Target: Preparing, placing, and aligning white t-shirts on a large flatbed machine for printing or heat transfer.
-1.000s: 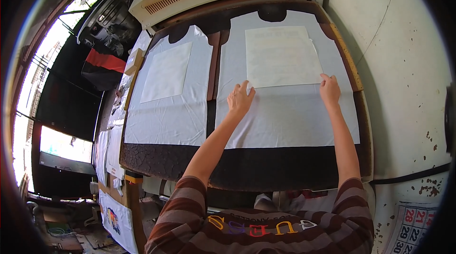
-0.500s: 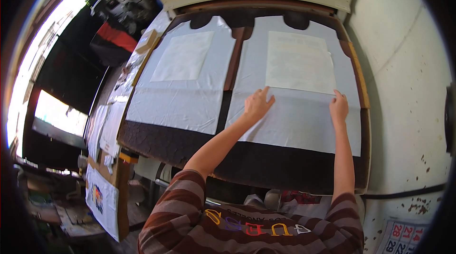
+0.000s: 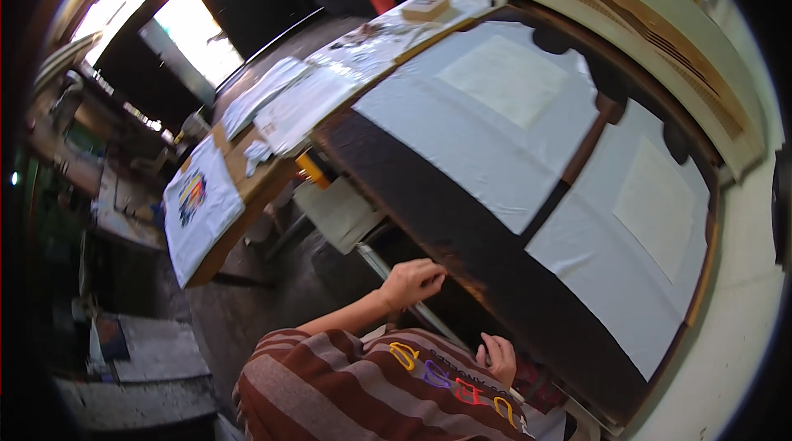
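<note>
My left hand hovers by the front edge of the dark padded board, its fingers curled in and nothing visible in them. My right hand is close in front of my body, below the board's edge, with fingers loosely bent and apart; I see nothing in it. Two pale fabric shirt pieces lie flat side by side on the board. On each rests an off-white rectangular sheet. A dark strip of board separates the pieces.
A cream machine housing with vents stands along the board's far side. To the left, a table bears a small box and folded white cloths. A printed white shirt hangs over its near end.
Both hands have left the sheet on the right-hand fabric piece and come back toward my body. The view has swung left, so the board appears turned. The sheets stay on the fabric.
</note>
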A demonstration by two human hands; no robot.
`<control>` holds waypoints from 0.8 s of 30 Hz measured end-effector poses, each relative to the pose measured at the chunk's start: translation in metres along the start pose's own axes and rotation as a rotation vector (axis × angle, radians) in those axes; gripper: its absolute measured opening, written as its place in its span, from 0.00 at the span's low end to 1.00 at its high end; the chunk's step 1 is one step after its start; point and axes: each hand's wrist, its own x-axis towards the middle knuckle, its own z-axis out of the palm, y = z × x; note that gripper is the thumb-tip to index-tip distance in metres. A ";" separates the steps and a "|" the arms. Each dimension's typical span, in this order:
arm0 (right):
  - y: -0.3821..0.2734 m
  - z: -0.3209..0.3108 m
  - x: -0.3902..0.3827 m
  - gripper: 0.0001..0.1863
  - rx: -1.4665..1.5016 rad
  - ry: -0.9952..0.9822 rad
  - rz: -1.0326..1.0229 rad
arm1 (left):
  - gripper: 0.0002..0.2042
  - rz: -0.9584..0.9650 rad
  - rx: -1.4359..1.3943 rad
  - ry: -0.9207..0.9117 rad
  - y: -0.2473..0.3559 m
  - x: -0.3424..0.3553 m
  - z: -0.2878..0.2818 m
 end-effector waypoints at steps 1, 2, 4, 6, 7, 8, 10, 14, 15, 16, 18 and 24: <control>-0.003 0.014 -0.007 0.11 -0.047 -0.054 0.058 | 0.03 -0.087 0.083 -0.038 -0.012 0.000 -0.018; -0.002 0.033 -0.013 0.10 0.003 -0.040 0.108 | 0.04 -0.096 0.128 -0.035 -0.031 -0.003 -0.031; -0.002 0.050 -0.022 0.08 -0.223 -0.158 0.207 | 0.05 -0.091 0.146 -0.022 -0.063 -0.014 -0.044; 0.011 0.062 -0.027 0.08 -0.459 -0.193 0.109 | 0.04 0.107 0.111 -0.048 -0.070 -0.015 -0.045; 0.005 0.067 -0.025 0.08 -0.525 -0.128 0.100 | 0.04 0.110 0.131 -0.018 -0.074 -0.021 -0.049; 0.003 0.068 -0.022 0.08 -0.523 -0.135 0.093 | 0.04 0.118 0.148 0.011 -0.078 -0.022 -0.050; -0.001 0.069 -0.022 0.08 -0.583 -0.132 0.146 | 0.05 0.132 0.133 0.042 -0.079 -0.027 -0.052; 0.008 0.082 -0.025 0.07 -0.632 -0.062 0.110 | 0.06 0.205 0.077 0.010 -0.090 -0.020 -0.052; 0.010 0.080 -0.029 0.07 -0.635 -0.070 0.104 | 0.06 0.219 0.084 0.017 -0.087 -0.019 -0.053; 0.013 0.079 -0.030 0.07 -0.641 -0.062 0.109 | 0.07 0.231 0.085 0.018 -0.088 -0.017 -0.052; 0.018 0.080 -0.029 0.07 -0.673 -0.035 0.142 | 0.07 0.240 0.093 0.014 -0.094 -0.017 -0.046; 0.015 0.080 0.002 0.06 -0.653 0.011 0.211 | 0.07 0.270 0.124 0.005 -0.102 -0.002 -0.038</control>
